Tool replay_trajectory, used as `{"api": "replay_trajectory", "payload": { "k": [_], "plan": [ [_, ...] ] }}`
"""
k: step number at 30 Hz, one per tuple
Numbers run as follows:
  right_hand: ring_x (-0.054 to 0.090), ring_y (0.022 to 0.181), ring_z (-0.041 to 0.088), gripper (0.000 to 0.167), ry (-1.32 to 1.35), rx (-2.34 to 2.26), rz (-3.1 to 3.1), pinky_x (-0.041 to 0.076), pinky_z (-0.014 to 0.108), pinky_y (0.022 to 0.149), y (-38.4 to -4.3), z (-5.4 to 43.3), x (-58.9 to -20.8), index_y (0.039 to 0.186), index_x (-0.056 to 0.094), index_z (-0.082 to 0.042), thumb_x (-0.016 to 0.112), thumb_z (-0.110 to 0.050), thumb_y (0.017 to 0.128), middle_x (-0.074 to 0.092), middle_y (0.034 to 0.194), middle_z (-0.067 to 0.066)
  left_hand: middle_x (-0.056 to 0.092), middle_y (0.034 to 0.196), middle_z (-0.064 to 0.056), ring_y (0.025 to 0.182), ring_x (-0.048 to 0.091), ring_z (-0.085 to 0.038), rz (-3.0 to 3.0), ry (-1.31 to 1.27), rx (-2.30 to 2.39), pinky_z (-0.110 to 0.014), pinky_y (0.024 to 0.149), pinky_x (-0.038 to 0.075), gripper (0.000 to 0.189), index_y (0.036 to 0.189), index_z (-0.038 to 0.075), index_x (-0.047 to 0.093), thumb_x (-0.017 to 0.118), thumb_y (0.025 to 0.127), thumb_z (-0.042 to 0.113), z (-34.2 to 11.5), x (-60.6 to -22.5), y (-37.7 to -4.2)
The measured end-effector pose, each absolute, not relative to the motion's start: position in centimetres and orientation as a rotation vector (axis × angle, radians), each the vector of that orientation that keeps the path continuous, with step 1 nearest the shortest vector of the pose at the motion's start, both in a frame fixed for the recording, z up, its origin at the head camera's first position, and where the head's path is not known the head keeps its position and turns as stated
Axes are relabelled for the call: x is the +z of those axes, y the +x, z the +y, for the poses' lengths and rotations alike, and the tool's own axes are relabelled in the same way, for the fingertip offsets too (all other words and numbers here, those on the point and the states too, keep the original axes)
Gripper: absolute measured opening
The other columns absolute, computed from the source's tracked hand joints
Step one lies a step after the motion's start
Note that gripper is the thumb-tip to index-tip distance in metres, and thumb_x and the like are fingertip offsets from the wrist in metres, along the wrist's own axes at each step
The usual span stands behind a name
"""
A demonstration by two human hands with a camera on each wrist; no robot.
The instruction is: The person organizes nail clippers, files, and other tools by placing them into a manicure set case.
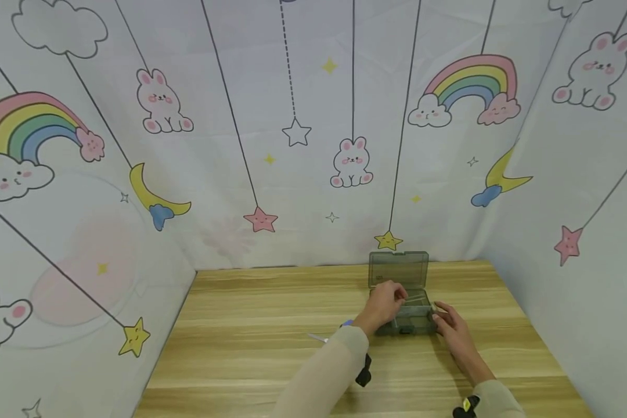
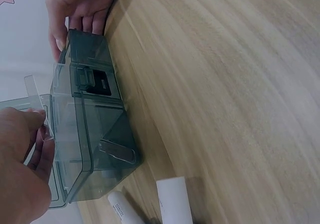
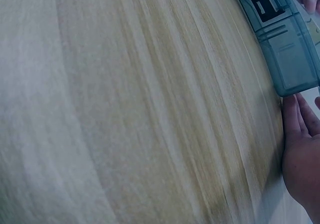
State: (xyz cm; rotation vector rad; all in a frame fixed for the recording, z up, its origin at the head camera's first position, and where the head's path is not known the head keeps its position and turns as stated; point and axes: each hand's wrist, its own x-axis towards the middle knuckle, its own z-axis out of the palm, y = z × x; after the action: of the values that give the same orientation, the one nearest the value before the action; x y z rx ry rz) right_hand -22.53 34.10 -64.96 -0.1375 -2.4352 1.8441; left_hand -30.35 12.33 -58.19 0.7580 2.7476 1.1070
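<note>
A translucent grey-green plastic case [image 1: 407, 326] stands on the table with its lid [image 1: 399, 270] raised at the back. My left hand [image 1: 384, 305] is over the case and pinches a thin clear plastic strip [image 2: 34, 91] between thumb and fingers. That strip stands up above the open side of the case in the left wrist view. At the right end of the case, my right hand [image 1: 456, 334] grips the wall, its fingers [image 3: 292, 115] against the outside and its thumb near the rim. A dark latch [image 3: 268, 4] shows on the front wall.
Left of the case, a white tube [image 2: 124, 209] and a white cylinder [image 2: 174, 200] lie on the wood-grain table [image 1: 251, 325]. A blue thing [image 1: 347, 323] peeks out beside the left forearm. A printed cloth [image 1: 313, 232] hangs behind the table and along both sides.
</note>
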Motion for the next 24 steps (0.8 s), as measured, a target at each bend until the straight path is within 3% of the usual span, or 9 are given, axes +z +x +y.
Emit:
{"api": "replay_trajectory", "payload": {
  "k": [8,17,24],
  "plan": [
    [0.053,0.11,-0.01,0.053,-0.148,1.851,-2.43,0.052,0.019,0.088,-22.5,34.1,-64.9,0.16,0.038,-0.002,0.05,-0.025,0.115,0.049,0.151,0.032,0.063,0.101,0.008,0.087,0.059,-0.003,2.778,0.77,1.082,-0.019,0.077,0.052,0.009,0.11,0.013,0.077,0.071,0.104,0.014,12.5,-58.0,-30.0],
    [0.053,0.108,-0.011,0.051,-0.171,1.86,-2.432,0.052,0.02,0.089,-22.7,34.1,-64.9,0.16,0.038,-0.002,0.05,-0.023,0.115,0.049,0.151,0.031,0.066,0.111,0.005,0.102,0.063,-0.007,2.719,0.847,1.168,-0.02,0.088,0.054,0.019,0.12,0.01,0.075,0.075,0.101,0.014,11.0,-57.7,-30.6],
    [0.053,0.107,-0.011,0.051,-0.159,1.848,-2.437,0.052,0.02,0.087,-22.5,34.1,-64.8,0.159,0.04,0.0,0.05,-0.023,0.115,0.05,0.15,0.032,0.068,0.118,0.0,0.115,0.066,-0.02,2.697,0.89,1.182,-0.023,0.096,0.054,0.026,0.125,0.007,0.073,0.076,0.101,0.016,7.7,-57.6,-30.7]
  ]
}}
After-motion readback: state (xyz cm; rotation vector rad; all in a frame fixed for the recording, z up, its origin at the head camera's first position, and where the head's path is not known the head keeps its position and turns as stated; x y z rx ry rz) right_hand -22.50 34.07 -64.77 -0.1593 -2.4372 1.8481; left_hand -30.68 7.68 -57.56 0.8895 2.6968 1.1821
